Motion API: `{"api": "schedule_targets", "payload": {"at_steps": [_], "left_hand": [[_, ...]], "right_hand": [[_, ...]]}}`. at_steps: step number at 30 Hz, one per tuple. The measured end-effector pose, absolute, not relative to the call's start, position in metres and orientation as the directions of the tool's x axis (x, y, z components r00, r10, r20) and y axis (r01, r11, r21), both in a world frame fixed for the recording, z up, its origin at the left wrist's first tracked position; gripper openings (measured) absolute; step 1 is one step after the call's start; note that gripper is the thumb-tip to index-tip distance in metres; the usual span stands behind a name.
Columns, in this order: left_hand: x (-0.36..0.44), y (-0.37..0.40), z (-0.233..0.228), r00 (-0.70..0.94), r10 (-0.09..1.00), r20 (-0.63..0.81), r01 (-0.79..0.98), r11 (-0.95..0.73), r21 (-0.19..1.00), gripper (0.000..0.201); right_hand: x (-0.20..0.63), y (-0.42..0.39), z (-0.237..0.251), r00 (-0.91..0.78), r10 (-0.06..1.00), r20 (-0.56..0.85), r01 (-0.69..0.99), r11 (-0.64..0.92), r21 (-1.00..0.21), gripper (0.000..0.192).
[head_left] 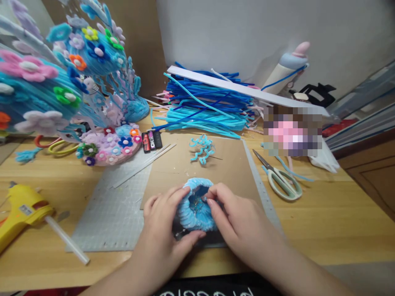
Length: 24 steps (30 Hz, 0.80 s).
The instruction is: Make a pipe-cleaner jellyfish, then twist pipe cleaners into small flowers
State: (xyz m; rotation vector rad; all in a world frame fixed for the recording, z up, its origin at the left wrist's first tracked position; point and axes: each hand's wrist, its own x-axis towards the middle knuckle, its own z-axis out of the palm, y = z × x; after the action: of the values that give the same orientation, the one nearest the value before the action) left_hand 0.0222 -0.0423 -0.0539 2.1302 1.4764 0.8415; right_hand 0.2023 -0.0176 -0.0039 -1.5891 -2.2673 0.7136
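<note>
Pale wood tabletop (327,234) spreads beneath a gray cutting mat (101,218) and a cardboard sheet (173,164). Toward the cardboard's 6 o'clock side is a hollow, fuzzy blue piece (199,218), its opening tipped upward, fine glinting bits showing inside. From 9 o'clock the left hand (163,222) cups its wall, fingers curved round it, thumb stretched below toward 6 o'clock. From 3 o'clock the right hand (239,213) bends in, thumb and forefinger nearly meeting at the opening; whether they pinch anything, I cannot tell. Blue curls (202,158) lie at 12 o'clock, scissors (273,169) between 2 and 3
</note>
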Motion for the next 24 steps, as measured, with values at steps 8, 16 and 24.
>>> {"api": "schedule_targets", "payload": {"at_steps": [8,16,24], "left_hand": [[0.021,-0.043,-0.054,0.260,0.935,0.241,0.684,-0.354,0.638,0.071],[0.024,-0.042,-0.051,0.284,0.926,0.250,0.712,-0.378,0.592,0.071],[0.024,-0.042,-0.052,0.293,0.917,0.270,0.714,-0.398,0.576,0.070]], "right_hand": [[0.209,-0.017,-0.003,-0.355,0.935,-0.010,0.778,0.289,-0.558,0.013],[0.215,-0.006,-0.005,-0.435,0.900,-0.022,0.860,0.408,-0.305,0.013],[0.207,0.001,-0.006,-0.416,0.909,-0.036,0.900,0.406,-0.156,0.010]]}}
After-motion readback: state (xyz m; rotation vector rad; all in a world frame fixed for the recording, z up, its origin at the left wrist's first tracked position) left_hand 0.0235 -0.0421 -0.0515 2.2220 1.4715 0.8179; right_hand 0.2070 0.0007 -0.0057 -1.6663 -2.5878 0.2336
